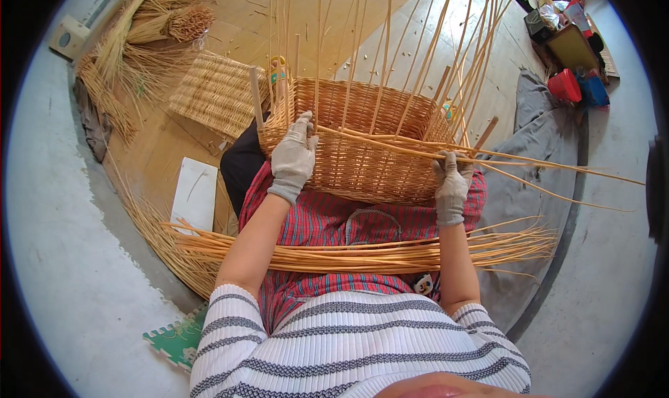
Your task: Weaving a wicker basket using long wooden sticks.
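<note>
A rectangular wicker basket (369, 168) rests on my lap, its weave tan to reddish brown. Many long upright canes (355, 57) rise from its walls, and thicker wooden stakes (256, 97) stand at its corners. My left hand (294, 155), in a pale work glove, is closed on the near wall's rim by the left corner. Close to the near right corner, my gloved right hand (453, 182) grips several weaving canes (529, 162). These run along the near rim, and their loose ends stick out to the right. Both hands' fingertips are partly hidden.
A bundle of canes (362, 257) lies across my lap. At left are a woven panel (217, 94), more cane bundles (167, 29) and a white board (194, 193). Grey cloth (519, 189) covers the floor at right. Red (564, 86) and blue (592, 90) containers stand far right.
</note>
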